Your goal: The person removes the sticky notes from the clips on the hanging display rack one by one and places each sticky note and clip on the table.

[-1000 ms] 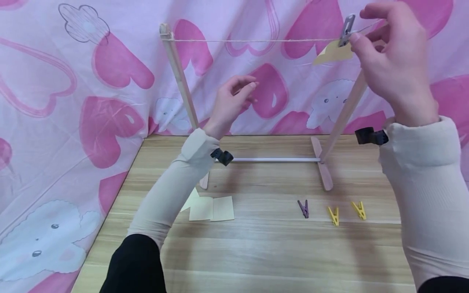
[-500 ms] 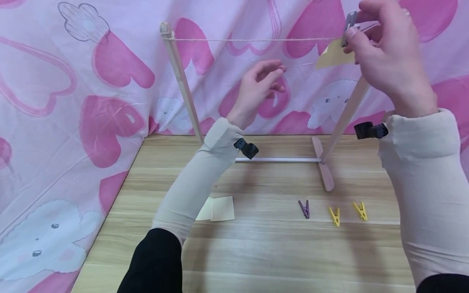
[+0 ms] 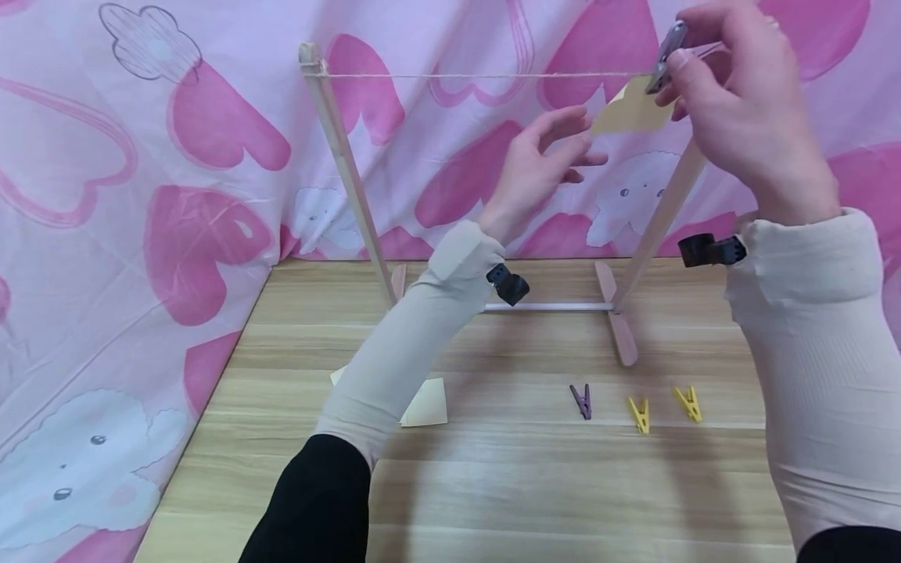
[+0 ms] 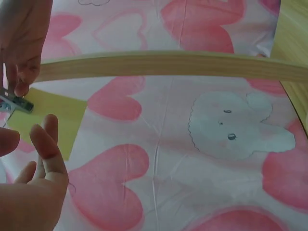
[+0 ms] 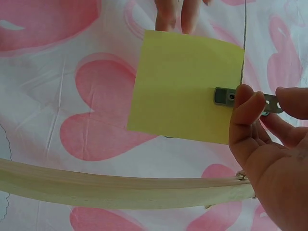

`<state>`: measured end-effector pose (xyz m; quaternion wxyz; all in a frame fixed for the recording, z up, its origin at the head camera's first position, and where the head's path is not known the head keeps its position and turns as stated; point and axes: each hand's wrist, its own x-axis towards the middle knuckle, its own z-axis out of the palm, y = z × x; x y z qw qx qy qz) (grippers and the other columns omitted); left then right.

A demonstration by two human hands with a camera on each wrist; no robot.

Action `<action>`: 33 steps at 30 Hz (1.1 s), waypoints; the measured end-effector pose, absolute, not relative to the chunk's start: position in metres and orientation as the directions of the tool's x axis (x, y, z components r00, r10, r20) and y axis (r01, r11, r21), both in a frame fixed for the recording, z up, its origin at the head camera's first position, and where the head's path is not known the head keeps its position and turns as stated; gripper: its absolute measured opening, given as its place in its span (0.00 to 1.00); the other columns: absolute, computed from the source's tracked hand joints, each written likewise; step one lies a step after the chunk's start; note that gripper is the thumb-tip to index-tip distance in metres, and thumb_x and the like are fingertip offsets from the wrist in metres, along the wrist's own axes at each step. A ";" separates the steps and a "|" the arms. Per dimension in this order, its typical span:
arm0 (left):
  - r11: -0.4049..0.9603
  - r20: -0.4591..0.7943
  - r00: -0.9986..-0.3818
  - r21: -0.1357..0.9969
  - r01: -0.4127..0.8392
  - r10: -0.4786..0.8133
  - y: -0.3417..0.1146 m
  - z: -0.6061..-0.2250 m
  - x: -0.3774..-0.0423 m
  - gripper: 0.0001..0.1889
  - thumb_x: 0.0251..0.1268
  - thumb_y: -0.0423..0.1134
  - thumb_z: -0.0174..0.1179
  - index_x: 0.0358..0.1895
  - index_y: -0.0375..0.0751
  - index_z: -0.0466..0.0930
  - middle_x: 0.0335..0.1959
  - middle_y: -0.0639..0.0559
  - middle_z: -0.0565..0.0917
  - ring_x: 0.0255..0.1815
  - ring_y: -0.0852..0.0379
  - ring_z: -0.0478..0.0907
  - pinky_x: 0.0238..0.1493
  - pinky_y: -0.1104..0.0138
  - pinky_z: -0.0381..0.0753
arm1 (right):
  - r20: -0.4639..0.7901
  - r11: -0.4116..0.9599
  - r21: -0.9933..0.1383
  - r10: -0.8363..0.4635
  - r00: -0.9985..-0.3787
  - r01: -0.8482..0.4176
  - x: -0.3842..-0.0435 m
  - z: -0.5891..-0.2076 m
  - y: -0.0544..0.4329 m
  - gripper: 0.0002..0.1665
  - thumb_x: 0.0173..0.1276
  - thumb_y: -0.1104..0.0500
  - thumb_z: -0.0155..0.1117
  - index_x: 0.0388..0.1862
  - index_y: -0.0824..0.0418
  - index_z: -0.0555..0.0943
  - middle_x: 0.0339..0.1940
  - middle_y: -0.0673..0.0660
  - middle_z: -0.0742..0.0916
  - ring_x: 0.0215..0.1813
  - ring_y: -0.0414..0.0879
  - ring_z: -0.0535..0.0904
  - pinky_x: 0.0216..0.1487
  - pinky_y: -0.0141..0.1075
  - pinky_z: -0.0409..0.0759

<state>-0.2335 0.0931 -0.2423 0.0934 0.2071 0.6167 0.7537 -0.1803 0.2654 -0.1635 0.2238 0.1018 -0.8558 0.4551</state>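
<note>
My right hand (image 3: 746, 109) pinches a silver metal clip (image 3: 666, 59) at the right part of the string (image 3: 493, 76). Under the clip hangs a yellow paper square (image 3: 633, 109), its top edge at the string; the right wrist view shows the clip (image 5: 224, 96) lying over the paper (image 5: 185, 86). My left hand (image 3: 542, 168) is raised just left of the paper, fingers loosely bent and holding nothing. In the left wrist view its fingertips (image 4: 44, 142) overlap the paper (image 4: 57, 115).
The string runs between two wooden posts (image 3: 345, 156), joined low down by a white rod (image 3: 563, 306). On the wooden table lie a purple clothespin (image 3: 581, 401), two yellow clothespins (image 3: 639, 414) and pale paper squares (image 3: 427, 403), partly behind my left sleeve. A patterned pink cloth hangs behind.
My left hand has moved right and up, from mid-string to beside the hanging paper. The right hand keeps its place at the clip, which tilts a little more now.
</note>
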 end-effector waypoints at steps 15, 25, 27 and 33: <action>-0.194 0.220 -0.884 0.969 0.151 0.413 0.111 -0.233 -0.229 0.22 0.68 0.28 0.55 0.64 0.37 0.70 0.59 0.44 0.79 0.54 0.59 0.81 0.46 0.76 0.81 | 0.464 0.670 -0.661 0.013 -0.886 -0.337 -0.177 -0.164 0.265 0.17 0.73 0.59 0.51 0.60 0.53 0.72 0.40 0.36 0.76 0.35 0.27 0.77 0.43 0.21 0.72; -0.207 0.209 -0.922 0.967 0.146 0.327 0.113 -0.235 -0.229 0.16 0.67 0.32 0.59 0.57 0.35 0.78 0.48 0.43 0.86 0.42 0.61 0.85 0.38 0.71 0.83 | 0.508 0.750 -0.580 0.027 -0.861 -0.319 -0.179 -0.165 0.264 0.17 0.72 0.56 0.54 0.58 0.53 0.76 0.38 0.31 0.75 0.36 0.23 0.74 0.44 0.21 0.72; -0.228 0.208 -0.929 0.963 0.140 0.307 0.112 -0.235 -0.229 0.14 0.68 0.32 0.58 0.55 0.34 0.79 0.46 0.40 0.86 0.41 0.59 0.86 0.37 0.70 0.83 | 0.528 0.754 -0.568 0.027 -0.849 -0.329 -0.179 -0.166 0.263 0.16 0.72 0.56 0.55 0.57 0.54 0.77 0.38 0.30 0.75 0.36 0.23 0.74 0.42 0.21 0.70; -0.187 0.192 -0.949 0.971 0.147 0.251 0.109 -0.235 -0.229 0.13 0.68 0.35 0.58 0.54 0.37 0.80 0.37 0.42 0.88 0.33 0.58 0.87 0.33 0.73 0.81 | 0.588 0.757 -0.543 0.032 -0.808 -0.365 -0.179 -0.168 0.261 0.14 0.71 0.57 0.57 0.54 0.56 0.79 0.36 0.28 0.75 0.35 0.22 0.74 0.38 0.22 0.67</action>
